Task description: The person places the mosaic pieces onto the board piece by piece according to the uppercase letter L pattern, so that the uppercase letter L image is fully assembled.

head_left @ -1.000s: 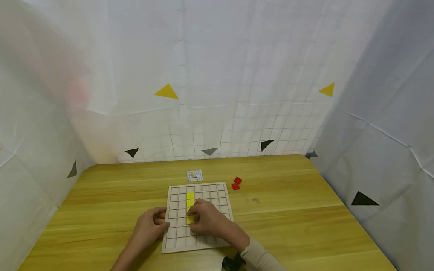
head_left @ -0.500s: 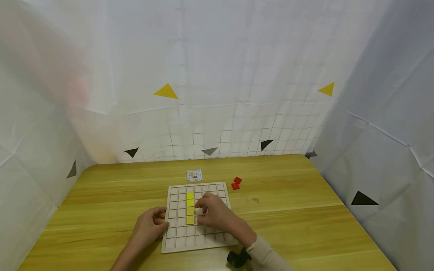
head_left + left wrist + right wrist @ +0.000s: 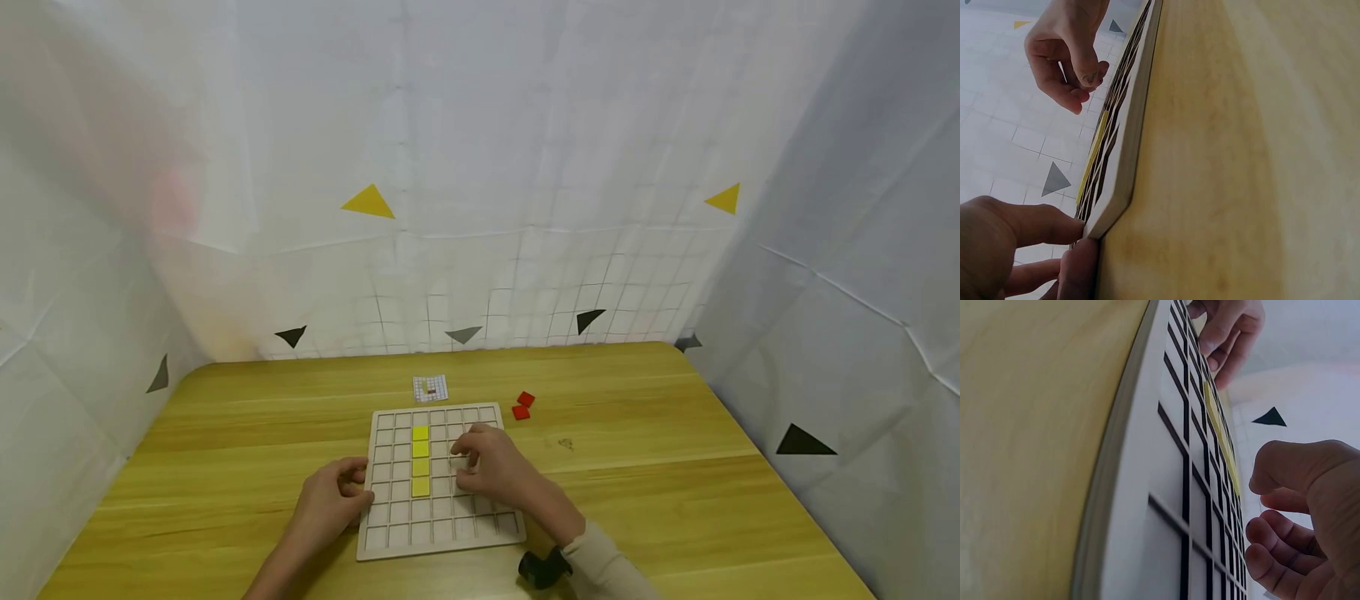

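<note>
Grid board (image 3: 422, 532) flat on table (image 3: 675, 500); left hand (image 3: 330, 498) pinches its left rim. Right hand (image 3: 497, 465) hovers over the right half, fingers loosely bent, apparently holding nothing. Four yellow tiles (image 3: 421, 450) fill one column left of centre; two red tiles (image 3: 521, 412) lie right of the far right corner. Risk: a tug at the rim might skew the board and unseat tiles. Cells under the right hand hidden; pattern card (image 3: 431, 388) too small to read; both forearms cut off

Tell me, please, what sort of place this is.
Probably a makeshift recording booth: white sheeting with yellow and black triangles hangs behind a yellow wood-grained table bearing a pale wooden grid board.
</note>
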The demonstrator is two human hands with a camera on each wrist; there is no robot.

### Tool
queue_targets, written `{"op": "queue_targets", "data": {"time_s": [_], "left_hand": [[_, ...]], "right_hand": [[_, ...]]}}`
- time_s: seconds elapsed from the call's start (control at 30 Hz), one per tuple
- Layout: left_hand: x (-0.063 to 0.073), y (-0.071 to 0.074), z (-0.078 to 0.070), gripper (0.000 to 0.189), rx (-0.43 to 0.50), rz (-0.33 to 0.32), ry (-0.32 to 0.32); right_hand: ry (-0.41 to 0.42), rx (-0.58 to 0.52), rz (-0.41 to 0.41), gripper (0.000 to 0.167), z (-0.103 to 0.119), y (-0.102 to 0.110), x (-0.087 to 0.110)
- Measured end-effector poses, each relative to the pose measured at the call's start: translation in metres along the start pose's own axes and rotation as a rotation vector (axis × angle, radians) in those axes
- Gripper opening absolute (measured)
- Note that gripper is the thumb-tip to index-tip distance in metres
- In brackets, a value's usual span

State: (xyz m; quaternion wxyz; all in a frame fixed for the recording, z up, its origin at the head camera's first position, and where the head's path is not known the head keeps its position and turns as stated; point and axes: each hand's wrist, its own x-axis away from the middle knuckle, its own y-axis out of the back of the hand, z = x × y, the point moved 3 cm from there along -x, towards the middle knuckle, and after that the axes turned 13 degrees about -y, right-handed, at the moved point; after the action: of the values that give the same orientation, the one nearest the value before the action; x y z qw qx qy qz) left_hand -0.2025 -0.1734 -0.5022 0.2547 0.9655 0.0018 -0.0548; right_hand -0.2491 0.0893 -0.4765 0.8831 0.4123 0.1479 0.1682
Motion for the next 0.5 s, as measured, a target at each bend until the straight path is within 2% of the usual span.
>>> {"op": "queue_targets", "data": {"time_s": [0.5], "left_hand": [[0.000,-0.001,0.002,0.052,0.026,0.000,0.007]], "right_hand": [[-0.051,-0.026,-0.043,0.023,-0.023,0.011,0.007]]}}
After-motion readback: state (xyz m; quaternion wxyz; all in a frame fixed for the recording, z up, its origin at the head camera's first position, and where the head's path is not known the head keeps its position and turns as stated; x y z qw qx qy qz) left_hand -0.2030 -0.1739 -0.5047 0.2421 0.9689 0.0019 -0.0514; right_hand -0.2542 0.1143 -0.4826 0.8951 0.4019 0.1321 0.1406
